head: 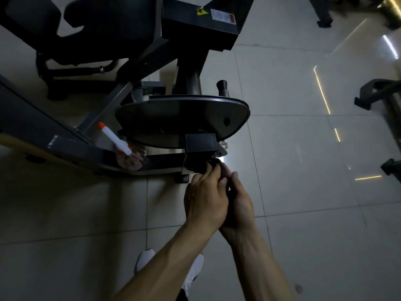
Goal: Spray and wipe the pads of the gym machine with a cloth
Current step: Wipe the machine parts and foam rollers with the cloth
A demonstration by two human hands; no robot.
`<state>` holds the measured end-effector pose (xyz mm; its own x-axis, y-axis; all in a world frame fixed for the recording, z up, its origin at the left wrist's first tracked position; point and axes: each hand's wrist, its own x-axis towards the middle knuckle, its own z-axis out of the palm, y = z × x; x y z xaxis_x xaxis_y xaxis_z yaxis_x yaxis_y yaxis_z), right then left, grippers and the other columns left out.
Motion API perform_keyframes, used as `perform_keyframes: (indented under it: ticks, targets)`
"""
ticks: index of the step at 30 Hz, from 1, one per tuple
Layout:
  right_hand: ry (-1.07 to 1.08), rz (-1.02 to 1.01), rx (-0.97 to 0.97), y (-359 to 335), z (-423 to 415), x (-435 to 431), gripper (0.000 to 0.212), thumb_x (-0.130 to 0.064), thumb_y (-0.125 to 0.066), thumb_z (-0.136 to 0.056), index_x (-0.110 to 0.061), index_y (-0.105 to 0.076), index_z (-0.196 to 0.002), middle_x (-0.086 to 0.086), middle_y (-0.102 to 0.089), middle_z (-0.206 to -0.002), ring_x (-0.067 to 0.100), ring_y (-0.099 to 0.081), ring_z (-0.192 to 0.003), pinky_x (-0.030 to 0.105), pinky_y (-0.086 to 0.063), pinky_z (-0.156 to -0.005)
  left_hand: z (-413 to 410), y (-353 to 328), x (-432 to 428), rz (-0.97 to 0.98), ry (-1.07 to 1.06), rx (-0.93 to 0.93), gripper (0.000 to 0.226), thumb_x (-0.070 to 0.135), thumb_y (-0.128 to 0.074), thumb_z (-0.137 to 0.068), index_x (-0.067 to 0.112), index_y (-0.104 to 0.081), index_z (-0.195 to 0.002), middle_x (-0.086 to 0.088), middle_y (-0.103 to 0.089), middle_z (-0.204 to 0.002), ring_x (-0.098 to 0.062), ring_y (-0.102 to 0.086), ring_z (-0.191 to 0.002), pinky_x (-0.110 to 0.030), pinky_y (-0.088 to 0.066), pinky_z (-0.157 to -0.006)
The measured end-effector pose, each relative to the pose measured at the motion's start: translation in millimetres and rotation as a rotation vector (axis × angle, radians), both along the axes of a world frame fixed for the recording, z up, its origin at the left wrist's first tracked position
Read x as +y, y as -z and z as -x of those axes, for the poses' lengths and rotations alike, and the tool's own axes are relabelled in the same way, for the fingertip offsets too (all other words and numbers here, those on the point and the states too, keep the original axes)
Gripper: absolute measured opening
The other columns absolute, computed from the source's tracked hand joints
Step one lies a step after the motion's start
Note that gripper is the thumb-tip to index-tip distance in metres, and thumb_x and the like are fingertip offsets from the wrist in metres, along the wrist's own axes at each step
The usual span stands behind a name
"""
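Curling round a dark bunched cloth, the left hand and the right hand are meeting side by side and touching each other, just under the black square block that is hanging at the near edge of the gym machine's round dark plate. The left hand's fingers are reaching up to the dark underside of that block, while the right hand's fingers are folding inward with the thumb lying against the left hand. The light is too dim to tell how much of the cloth each hand is gripping. The spray bottle is lying on its side on the machine's grey base frame, to the left of the hands and well apart from them, with its white head and orange tip pointing up and left and its clear body resting against the underside of the plate. Farther back, the black seat pad is sitting at the top left, beside a black housing with a yellow warning sticker. Two white shoes are standing on the pale tiled floor beneath the forearms, and other dark gym equipment is showing along the floor's right edge.
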<state>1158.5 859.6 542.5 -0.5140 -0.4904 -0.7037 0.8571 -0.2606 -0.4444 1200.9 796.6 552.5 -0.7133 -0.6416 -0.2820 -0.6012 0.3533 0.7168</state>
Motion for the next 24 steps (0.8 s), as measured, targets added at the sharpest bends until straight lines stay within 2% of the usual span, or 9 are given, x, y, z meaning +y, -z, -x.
perform_keyframes:
  ticks: [3,5,8,10,12,14,15,18,24]
  targets:
    - [0.042,-0.047,0.065,5.2,-4.4,-9.1,0.035,-0.017,-0.054,-0.103,-0.008,-0.064,-0.136,0.018,-0.067,-0.134,0.033,-0.062,-0.129,0.047,-0.042,-0.117,-21.8,2.5,-12.5,-0.015,0.119,0.075,0.059,0.042,-0.03,-0.098,0.031,-0.042,-0.154,0.016,-0.047,-0.151,-0.008,-0.027,-0.143,-0.038,-0.025,-0.118]
    - [0.065,-0.227,0.214,5.6,-7.7,-18.7,0.025,-0.011,-0.062,-0.1,-0.009,-0.07,-0.124,0.016,-0.074,-0.119,0.033,-0.069,-0.117,0.048,-0.053,-0.105,-37.3,7.0,-23.8,-0.128,0.055,0.151,0.061,0.048,-0.032,-0.094,0.032,-0.048,-0.151,0.019,-0.044,-0.149,-0.006,-0.029,-0.146,-0.041,-0.03,-0.12]
    - [0.12,-0.518,0.695,7.9,-6.1,-28.9,0.024,-0.009,-0.072,-0.094,-0.02,-0.066,-0.114,0.004,-0.075,-0.107,0.021,-0.073,-0.102,0.037,-0.06,-0.087,-43.3,19.7,-47.3,-0.202,-0.227,0.251,0.045,0.044,-0.047,-0.099,0.034,-0.057,-0.142,0.014,-0.058,-0.139,-0.005,-0.054,-0.127,-0.038,-0.051,-0.104]
    - [0.058,-0.66,1.053,16.8,-4.6,-36.5,0.027,-0.011,-0.077,-0.09,-0.02,-0.068,-0.114,0.001,-0.067,-0.114,0.012,-0.068,-0.104,0.027,-0.058,-0.088,-30.8,24.8,-63.5,-0.314,-0.347,0.265,0.042,0.035,-0.052,-0.104,0.029,-0.051,-0.147,0.014,-0.056,-0.141,-0.007,-0.054,-0.127,-0.031,-0.049,-0.101]
    - [-0.003,-0.791,1.277,31.7,-6.0,-47.2,0.025,-0.009,-0.079,-0.088,-0.015,-0.074,-0.112,0.0,-0.055,-0.117,0.004,-0.059,-0.106,0.018,-0.055,-0.088,-13.1,25.6,-79.8,-0.47,-0.39,0.263,0.049,0.039,-0.05,-0.106,0.019,-0.048,-0.151,0.005,-0.055,-0.145,-0.015,-0.053,-0.133,-0.024,-0.045,-0.1]
    - [-0.02,-0.879,1.335,46.8,-10.9,-58.7,0.023,-0.008,-0.079,-0.087,-0.013,-0.075,-0.11,-0.002,-0.047,-0.116,0.006,-0.053,-0.103,0.022,-0.056,-0.084,2.1,33.0,-90.2,-0.424,-0.352,0.245,0.05,0.049,-0.049,-0.104,0.011,-0.063,-0.132,-0.009,-0.068,-0.124,-0.028,-0.063,-0.119,-0.021,-0.049,-0.082]
    - [-0.028,-0.904,1.351,53.1,-15.5,-64.3,0.022,-0.009,-0.078,-0.087,-0.012,-0.075,-0.109,-0.002,-0.046,-0.115,0.01,-0.053,-0.101,0.026,-0.058,-0.081,6.2,36.2,-92.9,-0.368,-0.333,0.239,0.057,0.059,-0.048,-0.099,0.01,-0.068,-0.12,-0.01,-0.071,-0.11,-0.031,-0.067,-0.108,-0.026,-0.052,-0.076]
    - [-0.1,-0.933,1.418,62.5,-25.0,-71.8,0.02,-0.013,-0.078,-0.089,-0.011,-0.075,-0.109,-0.001,-0.046,-0.111,0.017,-0.054,-0.094,0.033,-0.057,-0.071,7.3,40.7,-97.9,-0.293,-0.323,0.201,0.084,0.08,-0.041,-0.079,0.013,-0.069,-0.122,-0.006,-0.074,-0.111,-0.023,-0.07,-0.103,-0.041,-0.059,-0.087]
    - [0.007,-0.994,1.421,56.0,-12.3,-61.5,0.023,-0.01,-0.078,-0.088,-0.014,-0.075,-0.111,-0.003,-0.046,-0.11,0.011,-0.053,-0.093,0.028,-0.059,-0.07,9.9,46.1,-100.2,-0.244,-0.326,0.201,0.055,0.054,-0.053,-0.1,0.005,-0.07,-0.116,-0.016,-0.072,-0.111,-0.032,-0.068,-0.102,-0.028,-0.045,-0.072]
